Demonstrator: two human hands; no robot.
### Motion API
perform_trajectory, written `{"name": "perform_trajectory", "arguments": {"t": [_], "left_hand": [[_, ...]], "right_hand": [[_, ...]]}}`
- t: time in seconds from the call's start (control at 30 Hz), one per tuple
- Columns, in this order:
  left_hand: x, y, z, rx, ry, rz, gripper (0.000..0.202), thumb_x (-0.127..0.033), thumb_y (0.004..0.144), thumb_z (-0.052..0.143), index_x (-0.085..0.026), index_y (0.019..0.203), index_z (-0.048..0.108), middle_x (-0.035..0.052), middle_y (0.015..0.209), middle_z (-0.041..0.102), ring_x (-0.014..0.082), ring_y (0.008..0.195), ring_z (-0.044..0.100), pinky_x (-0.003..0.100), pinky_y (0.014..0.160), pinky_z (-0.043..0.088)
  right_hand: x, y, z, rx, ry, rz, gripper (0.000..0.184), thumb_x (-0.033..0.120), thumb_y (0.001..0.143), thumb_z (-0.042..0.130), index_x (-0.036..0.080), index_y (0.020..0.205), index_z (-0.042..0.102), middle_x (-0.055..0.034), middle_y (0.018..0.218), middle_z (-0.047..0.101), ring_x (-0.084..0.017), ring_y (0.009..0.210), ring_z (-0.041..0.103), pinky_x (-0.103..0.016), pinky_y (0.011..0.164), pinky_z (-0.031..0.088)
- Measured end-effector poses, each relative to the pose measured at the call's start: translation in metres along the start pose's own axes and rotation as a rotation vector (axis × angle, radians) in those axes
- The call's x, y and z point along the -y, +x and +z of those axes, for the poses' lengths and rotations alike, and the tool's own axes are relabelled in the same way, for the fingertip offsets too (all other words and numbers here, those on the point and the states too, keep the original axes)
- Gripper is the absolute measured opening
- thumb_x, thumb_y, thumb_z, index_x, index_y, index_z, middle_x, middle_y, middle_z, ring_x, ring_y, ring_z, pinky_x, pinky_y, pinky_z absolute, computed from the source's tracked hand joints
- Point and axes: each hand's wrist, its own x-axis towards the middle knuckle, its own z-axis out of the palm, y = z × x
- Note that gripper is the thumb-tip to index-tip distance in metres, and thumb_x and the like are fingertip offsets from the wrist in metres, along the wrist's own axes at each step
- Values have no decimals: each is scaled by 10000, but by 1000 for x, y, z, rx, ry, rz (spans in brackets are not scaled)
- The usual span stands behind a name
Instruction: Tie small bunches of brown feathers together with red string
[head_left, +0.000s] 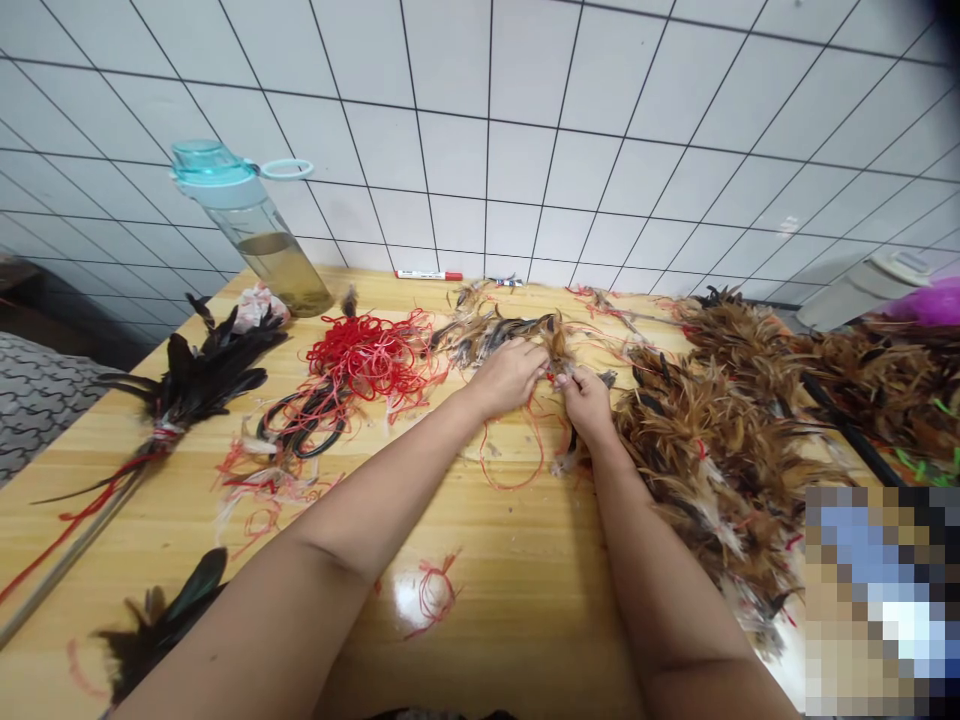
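Observation:
In the middle of the table both my hands meet at a small bunch of brown feathers (556, 346). My left hand (511, 374) has its fingers curled closed at the bunch's left side. Thumb and forefinger of my right hand (587, 402) pinch the base of the same bunch, where a bit of red shows. A thin red string (513, 487) hangs from there and loops on the wood below. Loose grey and brown feathers (480, 338) lie just behind my left hand. The fingertips partly hide what they grip.
A red string tangle (360, 350) and a black cord coil (304, 425) lie left. Beyond are a black feather duster (199, 375) and a water bottle (277, 255). Brown feather bundles (712, 430) cover the right. A red marker (429, 275) sits by the tiled wall (450, 100).

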Motion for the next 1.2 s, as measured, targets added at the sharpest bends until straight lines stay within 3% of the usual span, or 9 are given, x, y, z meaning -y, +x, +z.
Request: {"name": "perform_trajectory", "arguments": {"t": [0.23, 0.37, 0.5, 0.63, 0.73, 0.87, 1.0, 1.2], "left_hand": [[3, 2, 1, -30, -23, -9, 135, -193, 900, 451, -142, 888, 576, 111, 905, 621, 229, 891, 523, 346, 809, 408], [6, 1, 5, -84, -88, 1, 130, -206, 904, 460, -155, 884, 578, 93, 894, 628, 217, 881, 525, 343, 819, 415], [4, 1, 2, -254, -159, -27, 147, -238, 893, 502, -176, 996, 587, 86, 1040, 634, 212, 1009, 525, 355, 911, 406], [-2, 2, -4, -457, -182, -225, 128, -255, 886, 505, -179, 937, 595, 76, 987, 634, 207, 989, 528, 357, 919, 402], [-7, 4, -1, -343, -329, -325, 146, -255, 876, 503, -168, 809, 598, 43, 814, 615, 167, 804, 539, 303, 776, 424], [-12, 6, 11, -121, -630, -424, 180, -309, 833, 559, -152, 794, 639, 20, 786, 640, 125, 694, 531, 254, 668, 406], [-16, 8, 18, -134, -813, -522, 246, -385, 803, 584, -144, 766, 623, -9, 689, 604, 104, 627, 494, 232, 611, 375], [-16, 9, 19, -181, -781, -608, 202, -322, 785, 572, -157, 676, 529, -45, 593, 478, 87, 574, 413, 223, 567, 323]], "right_hand": [[3, 0, 0, 85, 10, -71, 200, 293, 786, 522, 214, 603, 537, -24, 653, 553, -177, 688, 500, -309, 689, 399], [5, 0, -1, 97, 97, -38, 207, 331, 791, 524, 211, 624, 557, -23, 673, 578, -175, 704, 514, -313, 714, 411], [8, -1, -2, 74, 276, 95, 248, 417, 775, 549, 207, 644, 557, 0, 651, 560, -159, 674, 497, -301, 691, 407], [12, -2, -4, 18, 504, 250, 289, 482, 741, 598, 209, 669, 535, 13, 657, 552, -142, 660, 480, -287, 677, 414], [15, -2, -5, -7, 593, 309, 317, 510, 717, 622, 210, 679, 527, 23, 633, 521, -132, 624, 458, -283, 651, 417], [14, -2, -4, 27, 584, 269, 313, 498, 727, 619, 207, 672, 517, 14, 672, 544, -137, 670, 490, -290, 698, 443], [11, -3, 0, 62, 509, 223, 297, 484, 744, 599, 205, 676, 522, 3, 701, 572, -150, 713, 516, -303, 739, 460], [8, -3, 6, 73, 377, 148, 298, 486, 763, 561, 206, 665, 539, -5, 661, 569, -158, 676, 513, -301, 695, 450]]}}
